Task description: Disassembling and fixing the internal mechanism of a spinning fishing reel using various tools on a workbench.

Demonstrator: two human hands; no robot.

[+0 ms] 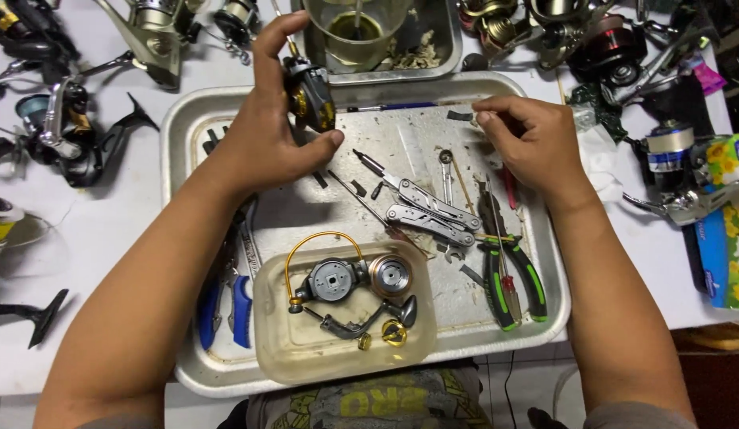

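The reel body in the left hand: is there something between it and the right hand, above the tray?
Nothing visible stands between them. The left hand holds the reel body over the tray; the right hand pinches something too small to tell. Only bare tray and a blue pen lying flat are between.

light: bright, even | shadows: soft | focus: sharp | edges: slightly curved

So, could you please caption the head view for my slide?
Left hand holds a fishing reel body over a metal tray; right hand pinches something small.

L hand (268, 135) curled in grip, R hand (530, 139) fingertips pinched, forearms extended
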